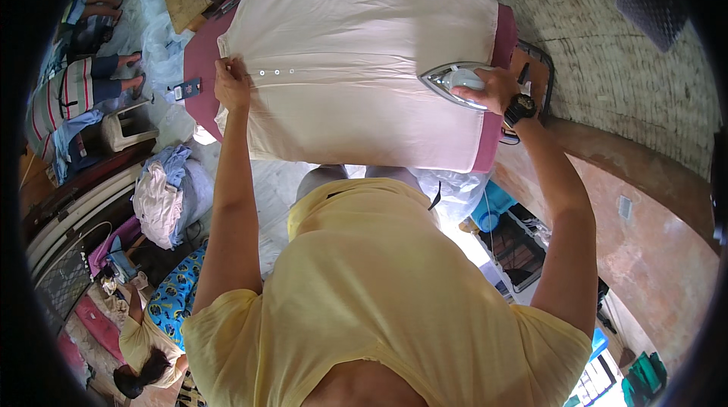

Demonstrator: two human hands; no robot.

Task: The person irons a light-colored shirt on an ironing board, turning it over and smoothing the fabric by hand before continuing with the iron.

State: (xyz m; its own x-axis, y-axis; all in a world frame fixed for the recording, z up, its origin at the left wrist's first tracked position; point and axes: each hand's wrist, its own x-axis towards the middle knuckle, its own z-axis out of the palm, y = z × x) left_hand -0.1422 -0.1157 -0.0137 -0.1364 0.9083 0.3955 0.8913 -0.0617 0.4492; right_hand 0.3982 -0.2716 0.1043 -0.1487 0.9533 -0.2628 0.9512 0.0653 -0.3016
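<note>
A cream buttoned shirt (356,28) lies spread over a maroon ironing board (201,58). Several small white buttons run in a row near its left side. My left hand (233,87) is closed on the fabric at the left end of that row. In my right hand (497,92) is the handle of a clothes iron (464,79). The iron sits on the right part of the shirt, its pointed tip toward the left. A dark blue tag (187,89) hangs by the shirt's left edge.
Past the board's right end is a dark-framed stand (540,73). Bundled clothes (161,198) are piled at left, near a plastic stool (129,128). One person (152,350) sits at lower left; others are at far left. A stone wall (629,202) curves along the right.
</note>
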